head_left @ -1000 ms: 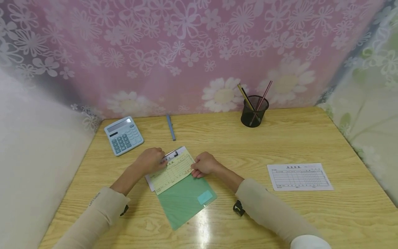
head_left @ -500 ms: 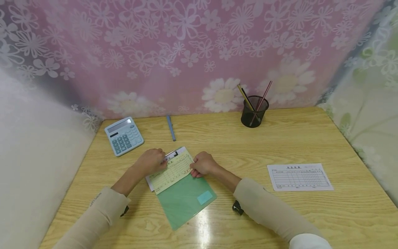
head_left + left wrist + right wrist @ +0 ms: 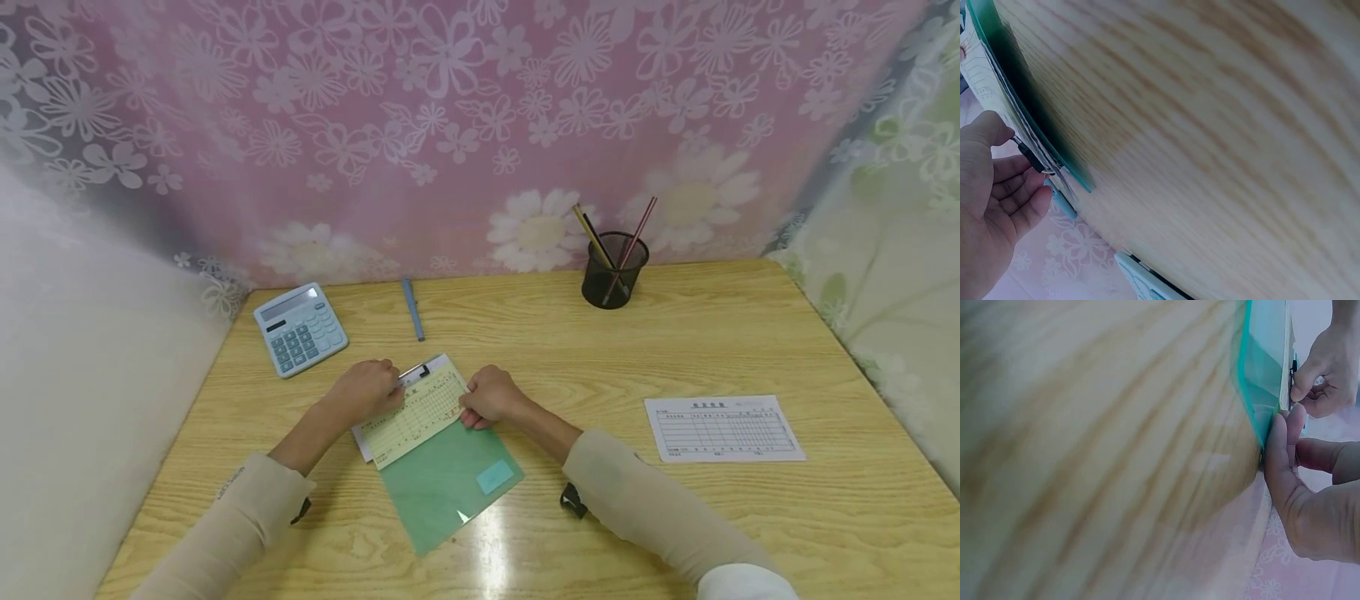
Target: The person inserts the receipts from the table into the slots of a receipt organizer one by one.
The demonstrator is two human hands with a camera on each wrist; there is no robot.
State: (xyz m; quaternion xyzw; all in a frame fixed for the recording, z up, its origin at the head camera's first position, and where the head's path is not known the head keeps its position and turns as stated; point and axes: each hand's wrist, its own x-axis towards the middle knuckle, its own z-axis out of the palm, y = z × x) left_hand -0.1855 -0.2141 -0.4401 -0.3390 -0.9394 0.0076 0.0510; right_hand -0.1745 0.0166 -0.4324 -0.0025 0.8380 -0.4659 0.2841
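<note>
In the head view my left hand [image 3: 367, 390] is at the top of a small paper stack, where a black binder clip [image 3: 424, 370] shows. The left wrist view has my thumb and fingers pinching that clip [image 3: 1030, 157] at the papers' edge. A yellow printed form [image 3: 416, 421] lies uppermost, over a white sheet [image 3: 437, 362] and a green folder [image 3: 442, 492] with a light blue label [image 3: 495, 477]. My right hand [image 3: 491, 396] pinches the stack's right edge at the yellow form. Fingers partly hide both edges.
A light blue calculator [image 3: 300, 327] and a blue pen [image 3: 412, 309] lie toward the back left. A black mesh pen cup [image 3: 615, 271] with pencils stands by the rear curtain. One white printed form [image 3: 725, 428] lies on the right of the wooden table [image 3: 600, 358].
Both hands stay almost where they were on the papers. A small bright glint now shows at the green folder's lower edge.
</note>
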